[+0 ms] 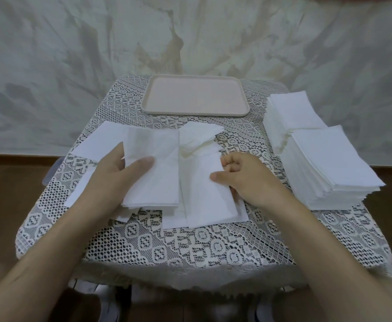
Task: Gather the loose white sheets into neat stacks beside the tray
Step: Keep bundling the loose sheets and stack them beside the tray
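A pale pink tray lies at the far middle of the table. Two tall neat stacks of white sheets stand to its right, a far stack and a near stack. Loose white sheets are spread in the middle. My left hand holds a small bundle of sheets, thumb on top and fingers underneath. My right hand pinches the right edge of a loose sheet lying beside the bundle. More crumpled sheets lie behind it. Flat single sheets lie at the left.
The small table wears a white lace cloth and stands before a draped grey-white backdrop. A brown floor shows on both sides. The near stack reaches almost to the table's right edge.
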Available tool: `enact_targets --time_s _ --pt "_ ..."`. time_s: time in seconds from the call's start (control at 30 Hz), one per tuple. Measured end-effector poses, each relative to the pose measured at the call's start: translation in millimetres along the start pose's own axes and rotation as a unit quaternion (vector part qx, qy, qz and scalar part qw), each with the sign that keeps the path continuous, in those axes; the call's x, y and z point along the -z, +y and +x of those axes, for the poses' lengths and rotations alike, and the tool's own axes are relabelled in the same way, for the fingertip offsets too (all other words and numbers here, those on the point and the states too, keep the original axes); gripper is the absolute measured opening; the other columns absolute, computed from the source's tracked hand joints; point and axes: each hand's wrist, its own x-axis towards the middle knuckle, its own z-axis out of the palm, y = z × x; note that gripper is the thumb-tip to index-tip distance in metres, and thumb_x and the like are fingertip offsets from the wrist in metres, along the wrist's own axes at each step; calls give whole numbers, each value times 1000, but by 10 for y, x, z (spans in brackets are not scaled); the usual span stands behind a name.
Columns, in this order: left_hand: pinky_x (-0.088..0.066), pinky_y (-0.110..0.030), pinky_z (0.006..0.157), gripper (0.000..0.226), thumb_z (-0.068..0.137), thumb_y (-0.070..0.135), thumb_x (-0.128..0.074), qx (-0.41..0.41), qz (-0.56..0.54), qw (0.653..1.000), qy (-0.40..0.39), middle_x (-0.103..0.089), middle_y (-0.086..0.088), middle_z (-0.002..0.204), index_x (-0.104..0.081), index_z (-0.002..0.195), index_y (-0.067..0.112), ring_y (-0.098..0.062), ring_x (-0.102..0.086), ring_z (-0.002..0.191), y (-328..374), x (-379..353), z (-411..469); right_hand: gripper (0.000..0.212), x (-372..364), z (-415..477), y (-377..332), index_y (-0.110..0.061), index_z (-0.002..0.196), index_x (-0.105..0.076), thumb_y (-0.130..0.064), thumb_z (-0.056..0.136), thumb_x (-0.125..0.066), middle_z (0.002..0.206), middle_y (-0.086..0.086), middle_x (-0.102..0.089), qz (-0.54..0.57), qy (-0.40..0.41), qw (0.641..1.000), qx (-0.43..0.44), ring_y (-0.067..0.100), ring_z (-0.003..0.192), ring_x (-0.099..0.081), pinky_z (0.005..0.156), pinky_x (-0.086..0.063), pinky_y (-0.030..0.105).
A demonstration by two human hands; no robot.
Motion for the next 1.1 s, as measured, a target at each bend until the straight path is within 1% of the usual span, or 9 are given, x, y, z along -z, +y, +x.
enact_targets --time_s 0.13,0.23,0.43,0.57,0.67,0.77,0.87,1.0,1.1 --pt "-58 -39 56 16 102 29 -65 -13 -15 1000 5 -78 10 86 -70 112 40 -13 -74 66 14 23 -8 16 98 -3 9 -9 104 -67 -10 90 -75 94 16 -75 9 52 999 13 28 85 -74 88 -57 45" --pt "-61 -43 65 17 102 27 -66 -14 -24 1000 7 -79 8 96 -70 116 37 -14 -77 79 6 37 -1 23 106 -16 7 -14 113 -65 -11 92 -74 101 10 -77 7 17 1000 -3 25 92 -76 92 -58 50" --pt "-63 -43 59 17 101 28 -66 -5 -21 1000 8 -79 8 94 -69 115 38 -14 -77 77 -4 45 12 23 -30 33 48 -23 116 -64 -17 94 -70 96 -3 -78 -71 22 995 66 22 88 -75 84 -59 52" --pt "-61 -41 50 16 102 25 -65 -5 -25 1000 7 -77 9 87 -69 113 37 -13 -75 68 -1 35 4 29 -32 49 88 -30 126 -65 -34 97 -68 96 -3 -74 -172 74 978 91 21 89 -69 77 -50 30" --pt "-61 -36 52 17 102 25 -65 -8 -23 1000 7 -78 11 88 -69 114 35 -10 -75 71 -5 36 14 25 -31 -21 45 -30 120 -74 -38 99 -65 95 -14 -73 -228 129 954 146 14 87 -66 72 -44 29" --pt "-60 -33 52 17 102 25 -65 -7 -24 1000 7 -79 11 90 -69 116 34 -10 -76 73 -7 29 16 19 -2 -61 63 -36 110 -79 -38 99 -64 95 -16 -78 -184 144 958 169 12 82 -67 74 -50 33" --pt "-58 -30 49 17 102 26 -65 -6 -19 1000 1 -78 10 89 -69 117 33 -10 -75 72 -15 46 28 27 62 1 91 -43 76 -73 -39 101 -61 65 -18 -65 -113 111 975 156 9 60 -55 62 -37 31" --pt "-62 -44 61 20 101 28 -66 -4 -18 1000 2 -79 7 98 -70 117 38 -20 -78 82 -31 56 50 20 105 74 80 -27 112 -71 -38 96 -68 94 -5 -78 5 80 994 74 17 86 -74 78 -55 32" --pt "-61 -41 55 19 100 29 -67 -5 -17 1000 0 -79 6 98 -70 116 39 -19 -77 79 -41 53 66 25 130 54 48 -22 115 -70 -27 91 -76 94 -4 -80 59 20 998 18 12 82 -77 67 -56 22"
